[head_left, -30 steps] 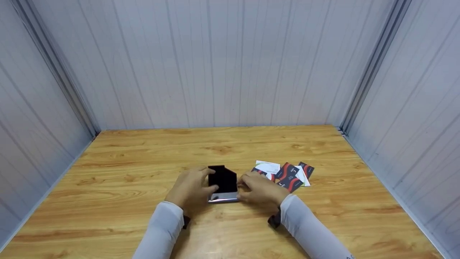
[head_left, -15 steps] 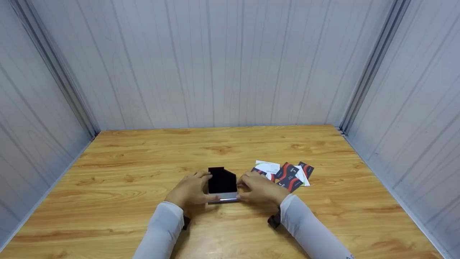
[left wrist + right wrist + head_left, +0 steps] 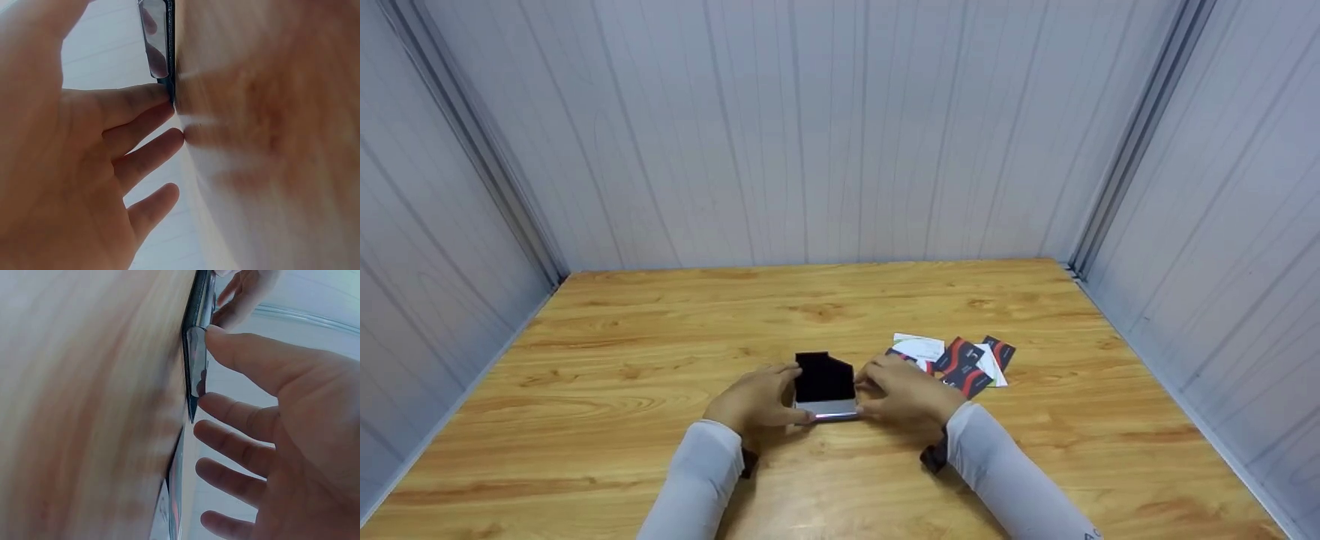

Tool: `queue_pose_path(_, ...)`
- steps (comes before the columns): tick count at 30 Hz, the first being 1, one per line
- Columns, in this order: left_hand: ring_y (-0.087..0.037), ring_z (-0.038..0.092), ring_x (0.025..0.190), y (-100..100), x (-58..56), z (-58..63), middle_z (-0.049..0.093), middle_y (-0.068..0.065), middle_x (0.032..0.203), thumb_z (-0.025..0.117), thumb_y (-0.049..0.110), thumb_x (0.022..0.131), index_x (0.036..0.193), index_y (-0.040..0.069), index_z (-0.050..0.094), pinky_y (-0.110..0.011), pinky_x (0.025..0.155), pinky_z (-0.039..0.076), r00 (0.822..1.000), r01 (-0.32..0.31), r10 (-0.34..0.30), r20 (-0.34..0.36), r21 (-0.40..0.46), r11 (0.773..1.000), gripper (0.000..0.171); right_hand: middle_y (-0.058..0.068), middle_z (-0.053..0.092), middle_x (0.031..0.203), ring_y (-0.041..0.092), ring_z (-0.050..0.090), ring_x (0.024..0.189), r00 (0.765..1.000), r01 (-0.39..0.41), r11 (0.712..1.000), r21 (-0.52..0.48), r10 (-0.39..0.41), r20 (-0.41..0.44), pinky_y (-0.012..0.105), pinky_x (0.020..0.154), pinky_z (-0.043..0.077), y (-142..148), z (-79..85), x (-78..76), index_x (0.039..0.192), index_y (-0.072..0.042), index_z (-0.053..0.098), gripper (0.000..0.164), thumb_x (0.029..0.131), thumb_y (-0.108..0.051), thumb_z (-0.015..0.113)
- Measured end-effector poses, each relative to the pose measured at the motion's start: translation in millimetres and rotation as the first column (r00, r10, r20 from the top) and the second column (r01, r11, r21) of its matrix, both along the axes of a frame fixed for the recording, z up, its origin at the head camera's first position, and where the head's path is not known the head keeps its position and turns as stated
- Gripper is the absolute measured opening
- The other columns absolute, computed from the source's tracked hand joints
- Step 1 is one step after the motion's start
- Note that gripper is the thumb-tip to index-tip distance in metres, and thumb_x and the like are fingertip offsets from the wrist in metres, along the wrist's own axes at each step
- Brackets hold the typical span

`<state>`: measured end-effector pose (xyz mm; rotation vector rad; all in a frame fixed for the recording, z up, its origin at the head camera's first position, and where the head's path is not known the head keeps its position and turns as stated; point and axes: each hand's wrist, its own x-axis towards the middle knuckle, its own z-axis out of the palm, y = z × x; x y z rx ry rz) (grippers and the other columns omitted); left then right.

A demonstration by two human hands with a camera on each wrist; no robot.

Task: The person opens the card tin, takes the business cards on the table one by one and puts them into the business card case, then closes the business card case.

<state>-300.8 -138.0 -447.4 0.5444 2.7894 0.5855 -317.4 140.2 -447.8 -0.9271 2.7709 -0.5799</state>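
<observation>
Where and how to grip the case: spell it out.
Likely the left and right edges of the case, left hand and right hand each coming from its own side: the case is slim and low on the table, so its edges look easier to pinch than its underside.

Booth: pale panel walls closely flanking wood-grain tabletop.

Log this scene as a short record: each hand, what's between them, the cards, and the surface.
Left hand: touching the left side of the black-and-silver holder
Right hand: touching its right side
Holder: between the hands, silver strip toward the person
Cards: dark red-striped cards and white cards, overlapping, right of the holder
Surface: wood-grain table
</observation>
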Motion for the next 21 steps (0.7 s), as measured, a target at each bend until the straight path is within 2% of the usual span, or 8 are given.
queue_pose_path(5,-0.035,0.023,0.148,0,1.2,1.1,0.036,-0.011,0.158,0.074,0.055,0.086,0.155,0.007,0.038,-0.053,0.118,0.022,1.0,-0.001,0.0,0.016,0.021,1.0,0.091,0.004,0.055,0.131,0.026,0.049,0.124,0.998,0.048,0.998,-0.031,-0.049,-0.038,0.045,0.104,0.042,12,8.6,-8.0,0.135,-0.014,0.06,0.05,0.096,-0.044,0.067)
queue_pose_path(11,-0.032,0.028,0.146,0,3.3,2.0,0.036,-0.011,0.158,0.076,0.05,0.087,0.155,0.007,0.038,-0.05,0.116,0.029,1.0,0.001,-0.002,0.029,0.053,0.999,0.089,0.009,0.056,0.135,0.035,0.046,0.132,0.989,0.135,0.99,-0.037,-0.137,-0.054,0.05,0.108,0.037,22,11.4,-17.2,0.136,-0.008,0.059,0.056,0.092,-0.039,0.074)
queue_pose_path(15,-0.032,0.03,0.146,0,2.9,0.8,0.036,-0.011,0.158,0.077,0.05,0.086,0.155,0.007,0.039,-0.049,0.115,0.03,1.0,-0.002,0.0,0.025,0.056,0.998,0.089,0.011,0.054,0.139,0.036,0.045,0.133,0.98,0.194,0.981,-0.013,-0.194,-0.041,0.052,0.111,0.033,25,8.5,-20.1,0.138,-0.007,0.057,0.062,0.089,-0.04,0.077)
queue_pose_path(19,-0.033,0.029,0.146,0,2.0,-0.1,0.036,-0.011,0.158,0.077,0.049,0.086,0.154,0.006,0.039,-0.05,0.115,0.029,1.0,-0.002,0.001,0.023,0.062,0.998,0.089,0.013,0.048,0.147,0.037,0.039,0.138,0.969,0.245,0.969,0.005,-0.245,0.009,0.055,0.114,0.028,30,5.4,-22.8,0.145,-0.008,0.052,0.072,0.087,-0.042,0.079)
queue_pose_path(21,-0.034,0.029,0.146,0,1.6,0.0,0.036,-0.012,0.158,0.077,0.05,0.086,0.154,0.006,0.039,-0.05,0.115,0.029,1.0,-0.001,0.0,0.025,0.065,0.998,0.09,0.013,0.046,0.149,0.037,0.039,0.138,0.967,0.253,0.967,0.006,-0.253,0.021,0.055,0.114,0.03,33,5.4,-23.8,0.147,-0.008,0.05,0.078,0.085,-0.043,0.081)
